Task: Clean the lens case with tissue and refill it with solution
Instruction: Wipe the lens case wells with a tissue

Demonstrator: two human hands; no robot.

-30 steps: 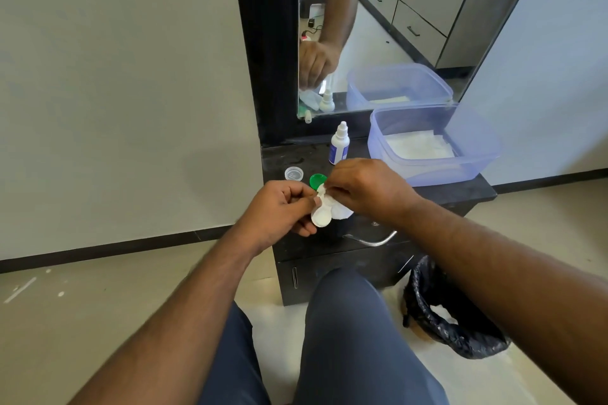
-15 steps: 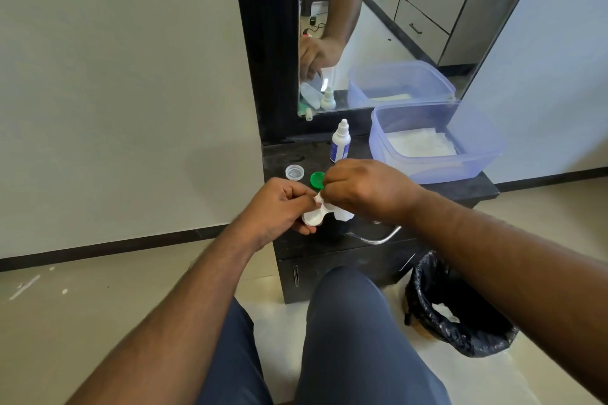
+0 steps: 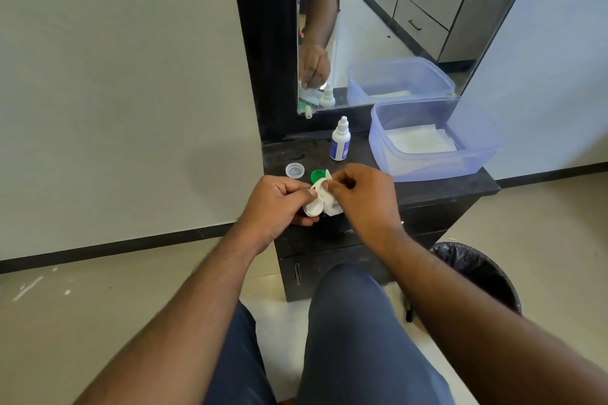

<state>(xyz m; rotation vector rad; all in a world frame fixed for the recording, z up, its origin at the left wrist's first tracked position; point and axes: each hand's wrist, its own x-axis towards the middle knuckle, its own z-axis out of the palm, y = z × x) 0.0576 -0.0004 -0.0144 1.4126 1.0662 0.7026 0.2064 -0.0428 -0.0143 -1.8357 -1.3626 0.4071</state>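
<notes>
My left hand (image 3: pixel 276 199) grips a white lens case (image 3: pixel 314 207) over the front of a black cabinet top (image 3: pixel 437 189). My right hand (image 3: pixel 362 194) pinches a white tissue (image 3: pixel 330 204) and presses it against the case. A green cap (image 3: pixel 316 176) lies just behind the case, partly hidden by the tissue. A clear cap (image 3: pixel 295 170) sits to its left. The solution bottle (image 3: pixel 340 141), white with a blue label, stands upright farther back.
A translucent blue tub (image 3: pixel 477 154) holding folded tissues sits at the right of the cabinet top. A mirror (image 3: pixel 378 26) rises behind it. A bin lined with a black bag (image 3: pixel 483 273) stands on the floor to the right of my knees.
My right hand has shifted the tissue over the case and its fingers have turned slightly. The case has tilted a little in my left hand.
</notes>
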